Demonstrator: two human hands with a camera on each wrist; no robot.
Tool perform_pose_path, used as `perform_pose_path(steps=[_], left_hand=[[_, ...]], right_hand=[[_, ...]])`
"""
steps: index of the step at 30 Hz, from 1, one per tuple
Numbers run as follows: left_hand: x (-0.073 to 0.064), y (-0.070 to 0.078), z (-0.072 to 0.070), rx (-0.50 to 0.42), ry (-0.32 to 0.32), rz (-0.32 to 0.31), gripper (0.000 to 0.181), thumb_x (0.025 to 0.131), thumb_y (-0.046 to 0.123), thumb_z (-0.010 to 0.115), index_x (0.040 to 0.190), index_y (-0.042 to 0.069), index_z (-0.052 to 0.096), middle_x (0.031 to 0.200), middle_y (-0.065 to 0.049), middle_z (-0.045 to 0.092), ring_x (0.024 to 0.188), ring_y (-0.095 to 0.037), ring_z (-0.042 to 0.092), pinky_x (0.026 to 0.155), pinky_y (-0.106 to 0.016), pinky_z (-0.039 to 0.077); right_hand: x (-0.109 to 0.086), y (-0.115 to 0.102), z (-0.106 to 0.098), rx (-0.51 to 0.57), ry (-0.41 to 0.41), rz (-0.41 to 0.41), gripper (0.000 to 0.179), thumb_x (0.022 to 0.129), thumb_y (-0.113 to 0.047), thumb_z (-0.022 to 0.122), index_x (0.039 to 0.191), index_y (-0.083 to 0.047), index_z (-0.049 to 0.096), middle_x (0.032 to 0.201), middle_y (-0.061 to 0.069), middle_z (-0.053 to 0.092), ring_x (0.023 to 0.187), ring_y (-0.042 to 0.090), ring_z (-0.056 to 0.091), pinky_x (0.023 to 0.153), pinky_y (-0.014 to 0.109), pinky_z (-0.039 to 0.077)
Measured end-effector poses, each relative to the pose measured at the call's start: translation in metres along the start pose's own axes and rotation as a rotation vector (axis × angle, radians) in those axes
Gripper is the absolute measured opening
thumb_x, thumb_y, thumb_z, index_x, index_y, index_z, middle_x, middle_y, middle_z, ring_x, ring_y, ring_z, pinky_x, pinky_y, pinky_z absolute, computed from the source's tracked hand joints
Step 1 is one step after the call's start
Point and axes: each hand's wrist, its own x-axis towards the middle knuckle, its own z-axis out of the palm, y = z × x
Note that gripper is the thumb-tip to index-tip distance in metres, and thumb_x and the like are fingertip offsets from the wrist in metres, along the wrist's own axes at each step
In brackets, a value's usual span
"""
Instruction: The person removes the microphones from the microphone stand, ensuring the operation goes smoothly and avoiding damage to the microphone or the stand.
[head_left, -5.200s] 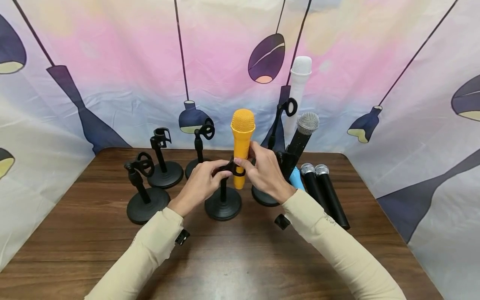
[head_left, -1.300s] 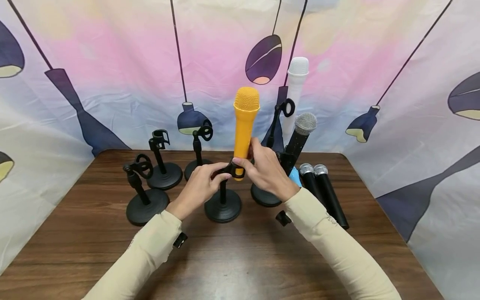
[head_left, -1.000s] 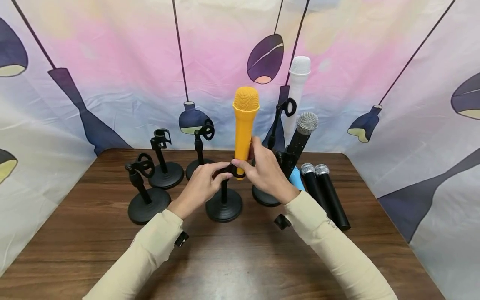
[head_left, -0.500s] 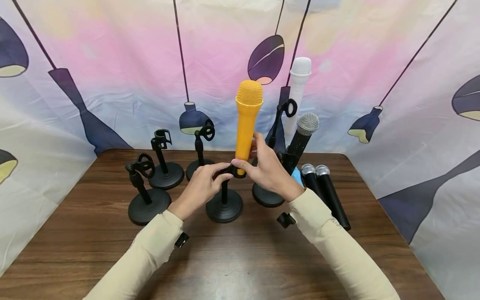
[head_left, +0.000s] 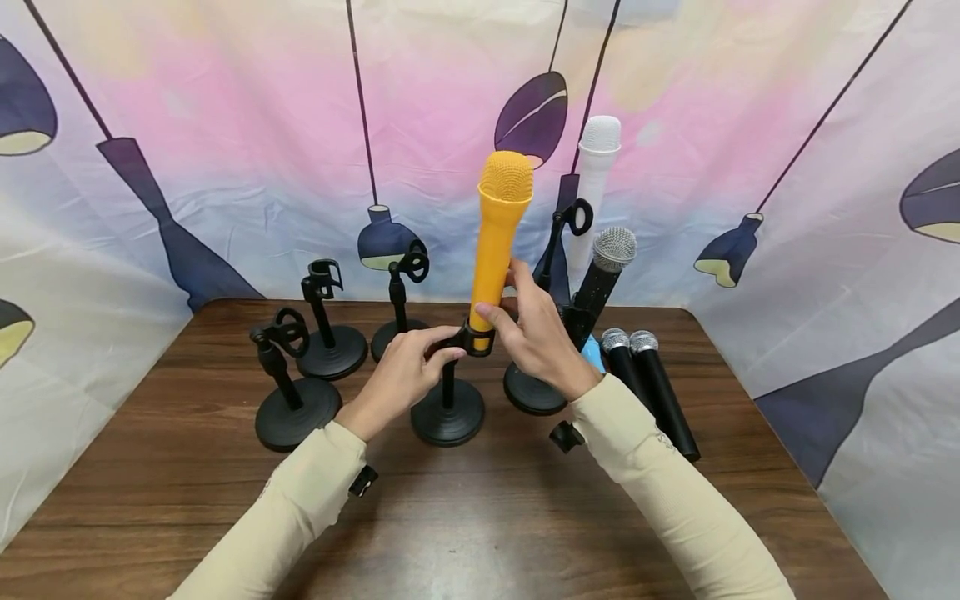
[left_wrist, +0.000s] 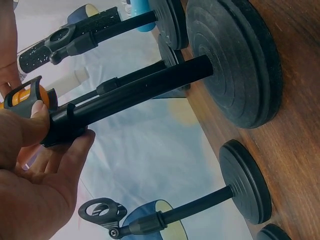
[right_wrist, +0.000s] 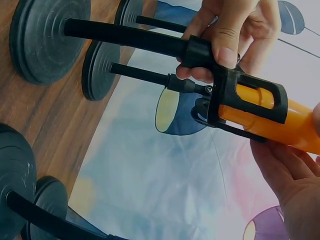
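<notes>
My right hand holds a yellow microphone by its lower handle, thumb on the near side. The microphone stands nearly upright, its head tipped slightly right and away. Its lower end sits inside the black clip of a desktop microphone stand; yellow shows through the clip's opening in the right wrist view. My left hand pinches the stand's upper joint just below the clip, thumb and fingers on opposite sides in the left wrist view. The stand's round base rests on the table.
Several other black stands stand left and behind. To the right, another stand carries a black microphone, with a white microphone behind it. Two black microphones and a blue object lie on the wooden table.
The yellow microphone has risen through the clip, its bottom end now level with the clip instead of well below, and leans further right. My right thumb has shifted up; my left hand stays put.
</notes>
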Motion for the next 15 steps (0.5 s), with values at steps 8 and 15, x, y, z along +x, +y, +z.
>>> perform_pose_path(steps=[8, 15], left_hand=[[-0.001, 0.000, 0.000, -0.004, -0.003, -0.007, 0.038, 0.102, 0.020, 0.064, 0.137, 0.006, 0.064, 0.073, -0.006, 0.064, 0.048, -0.013, 0.041, 0.053, -0.030, 0.039], [-0.002, 0.000, 0.000, -0.002, 0.012, -0.002, 0.039, 0.102, 0.019, 0.064, 0.138, 0.005, 0.063, 0.070, -0.003, 0.061, 0.048, -0.014, 0.042, 0.054, -0.031, 0.040]], right_hand=[[0.007, -0.006, -0.007, 0.091, 0.020, 0.007, 0.060, 0.106, -0.005, 0.052, 0.155, -0.001, 0.018, 0.135, 0.025, 0.052, 0.096, 0.032, 0.072, 0.080, 0.038, 0.058], [0.015, -0.013, -0.012, 0.082, 0.049, -0.045, 0.062, 0.103, -0.001, 0.055, 0.155, -0.001, 0.020, 0.130, 0.026, 0.055, 0.093, 0.034, 0.074, 0.077, 0.039, 0.059]])
